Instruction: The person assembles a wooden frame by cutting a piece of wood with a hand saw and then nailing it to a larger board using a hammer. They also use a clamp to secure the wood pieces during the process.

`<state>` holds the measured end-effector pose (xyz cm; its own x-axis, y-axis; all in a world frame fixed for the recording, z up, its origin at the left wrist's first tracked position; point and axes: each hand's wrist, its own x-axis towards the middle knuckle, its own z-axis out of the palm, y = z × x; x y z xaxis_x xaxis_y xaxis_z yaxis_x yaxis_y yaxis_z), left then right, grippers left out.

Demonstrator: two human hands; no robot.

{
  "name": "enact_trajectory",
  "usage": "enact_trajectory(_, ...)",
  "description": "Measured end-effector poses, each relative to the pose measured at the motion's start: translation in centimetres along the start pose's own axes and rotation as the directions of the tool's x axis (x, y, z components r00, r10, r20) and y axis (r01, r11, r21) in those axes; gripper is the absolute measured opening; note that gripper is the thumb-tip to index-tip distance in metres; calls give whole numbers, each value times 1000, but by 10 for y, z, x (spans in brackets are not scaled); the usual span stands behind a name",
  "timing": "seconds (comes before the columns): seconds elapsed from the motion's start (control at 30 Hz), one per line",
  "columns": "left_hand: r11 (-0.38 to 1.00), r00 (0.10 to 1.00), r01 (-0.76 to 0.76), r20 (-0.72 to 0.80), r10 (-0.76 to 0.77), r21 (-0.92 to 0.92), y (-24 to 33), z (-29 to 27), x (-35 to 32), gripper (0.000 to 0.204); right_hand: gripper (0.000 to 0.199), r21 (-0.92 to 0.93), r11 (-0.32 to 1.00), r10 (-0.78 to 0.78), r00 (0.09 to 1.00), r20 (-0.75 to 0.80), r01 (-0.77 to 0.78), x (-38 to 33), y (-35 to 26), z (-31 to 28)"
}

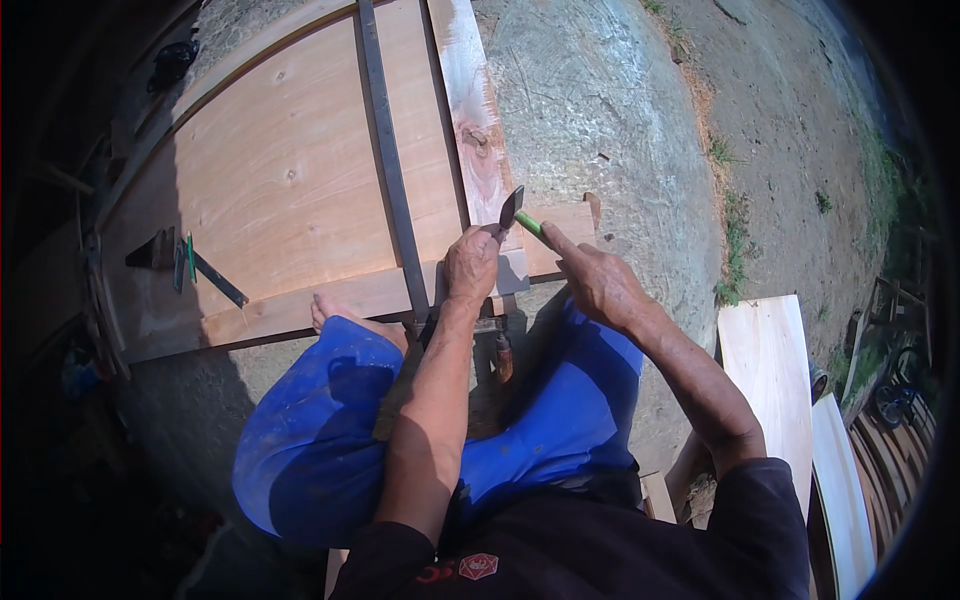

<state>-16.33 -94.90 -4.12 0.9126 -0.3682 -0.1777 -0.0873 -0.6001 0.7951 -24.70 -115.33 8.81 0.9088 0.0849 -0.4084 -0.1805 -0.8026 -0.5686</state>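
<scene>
My left hand (470,264) is closed over the lower right corner of a wooden frame, its fingers round the dark lower end of a flat, dark-bladed tool (512,206). From the right, my right hand (600,285) grips a green stick-like handle (531,224), forefinger stretched along it. The green tip meets or overlaps the dark blade; I cannot tell whether they are joined. Beneath both hands lie a pale frame board (475,130) and a short wood piece (562,232). A long metal bar clamp (388,150) crosses the panel (280,170), its wooden handle (503,362) below the frame edge.
My bare foot (350,318) rests at the frame's lower rail. A square (220,282) and a green pencil-like stick (190,258) lie on the panel at left. Pale boards (765,380) lie on the right. Rough concrete (600,110) surrounds the panel; deep shade covers the far left.
</scene>
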Motion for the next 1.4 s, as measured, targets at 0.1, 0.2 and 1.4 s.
enact_trajectory(0.1,996,998,-9,61,3,89,2,-2,1,23,63,-40,999,-7,1000,18,8,0,0,-6)
enact_trajectory(0.2,999,999,21,29,-22,24,5,0,0,22,63,-41,999,-11,1000,2,11,3,-3,-11)
enact_trajectory(1.4,925,940,340,102,-327,-168,19,-5,28,15,44,98,992,66,994,82,-74,55,-10,-66)
